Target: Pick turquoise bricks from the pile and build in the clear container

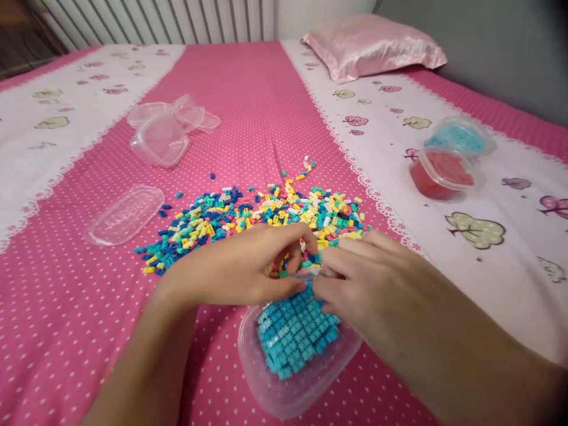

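A clear plastic container [284, 402] sits at the near centre. In it lies a flat-topped block of small teal bricks [297, 331], set in neat rows. Over its far end, my left hand [248, 266] has its fingers curled towards the thumb. Close against it, my right hand [368, 278] has bent fingers pressed together. A bit of clear plastic shows between the fingertips, but what either hand grips is hidden. Just beyond the hands spreads a loose pile of small mixed bricks [213, 219] in yellow, blue, green, white and pink.
To the left lie a clear lid [126, 216] and a heap of empty clear containers and lids [162, 139]. On the right stand a container of red pieces [444, 171] and one of blue pieces [461, 137]. A pink pillow [373, 47] rests at the back of the bed.
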A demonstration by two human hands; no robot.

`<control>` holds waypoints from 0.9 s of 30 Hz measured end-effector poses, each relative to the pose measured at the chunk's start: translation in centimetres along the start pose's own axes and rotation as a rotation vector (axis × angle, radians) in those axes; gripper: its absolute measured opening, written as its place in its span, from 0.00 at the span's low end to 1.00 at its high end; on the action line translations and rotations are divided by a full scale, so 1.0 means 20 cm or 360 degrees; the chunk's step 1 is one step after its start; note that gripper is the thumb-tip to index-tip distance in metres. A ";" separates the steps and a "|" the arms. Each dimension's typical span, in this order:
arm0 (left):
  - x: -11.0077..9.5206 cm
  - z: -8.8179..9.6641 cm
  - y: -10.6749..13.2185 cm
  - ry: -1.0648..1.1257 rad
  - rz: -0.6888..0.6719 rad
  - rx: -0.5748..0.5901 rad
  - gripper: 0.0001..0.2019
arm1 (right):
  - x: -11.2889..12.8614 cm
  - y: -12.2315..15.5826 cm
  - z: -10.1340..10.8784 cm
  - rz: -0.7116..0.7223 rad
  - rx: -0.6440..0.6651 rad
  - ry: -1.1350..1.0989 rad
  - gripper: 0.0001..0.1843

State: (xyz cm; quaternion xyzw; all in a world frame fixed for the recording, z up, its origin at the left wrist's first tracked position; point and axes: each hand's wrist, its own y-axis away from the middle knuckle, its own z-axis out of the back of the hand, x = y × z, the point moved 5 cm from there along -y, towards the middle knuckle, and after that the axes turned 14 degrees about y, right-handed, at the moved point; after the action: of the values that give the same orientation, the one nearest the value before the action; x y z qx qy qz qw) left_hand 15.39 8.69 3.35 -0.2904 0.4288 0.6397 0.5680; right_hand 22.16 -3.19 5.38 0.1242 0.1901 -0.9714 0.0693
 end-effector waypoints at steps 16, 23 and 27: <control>0.04 -0.09 -0.05 -0.0004 -0.0035 0.0110 0.14 | 0.06 0.00 -0.13 -0.0169 0.0315 0.0061 0.12; 0.05 -0.10 -0.05 0.0013 -0.0079 0.0124 0.14 | 0.03 -0.03 -0.10 -0.0060 0.0367 -0.0011 0.12; 0.05 -0.09 -0.05 0.0004 -0.0072 0.0138 0.12 | 0.04 -0.02 -0.08 -0.0046 0.0392 -0.0010 0.12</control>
State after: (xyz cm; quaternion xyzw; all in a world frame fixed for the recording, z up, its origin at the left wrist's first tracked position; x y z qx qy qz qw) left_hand 15.97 7.52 1.35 -0.2759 0.4502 0.6072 0.5937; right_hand 21.72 -2.18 3.86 0.1259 0.0709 -0.9887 0.0402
